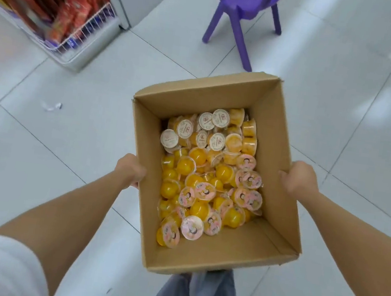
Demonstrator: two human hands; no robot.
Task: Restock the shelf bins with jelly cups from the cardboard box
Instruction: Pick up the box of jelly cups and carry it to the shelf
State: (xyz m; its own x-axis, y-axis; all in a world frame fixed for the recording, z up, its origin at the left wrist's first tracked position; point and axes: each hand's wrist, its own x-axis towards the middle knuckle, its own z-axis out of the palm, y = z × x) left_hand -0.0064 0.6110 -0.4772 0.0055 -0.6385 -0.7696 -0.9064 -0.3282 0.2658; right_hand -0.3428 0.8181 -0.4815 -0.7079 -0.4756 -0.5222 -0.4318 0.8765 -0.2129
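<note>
**Cardboard box loaded, no cup on a shelf yet**

Jelly cups [210, 174] lie heaped in the cardboard box [200, 253], yellow ones with pink lids nearer the person and white-lidded ones at the far end. They cover most of the bottom. The left hand [130, 169] grips the left wall and the right hand [298, 178] the right wall. Fingers wrap round the outside of the card and are mostly hidden. The box seems carried in front of the legs, above the tiled floor [65, 143]. A wire-fronted shelf [90, 29] with red packets stands well apart at the upper left, blurred. No jelly bin shows. I judge restocking hasn't begun, so the box must reach the bins and every cup be moved. A purple chair [243, 0] stands beyond.
</note>
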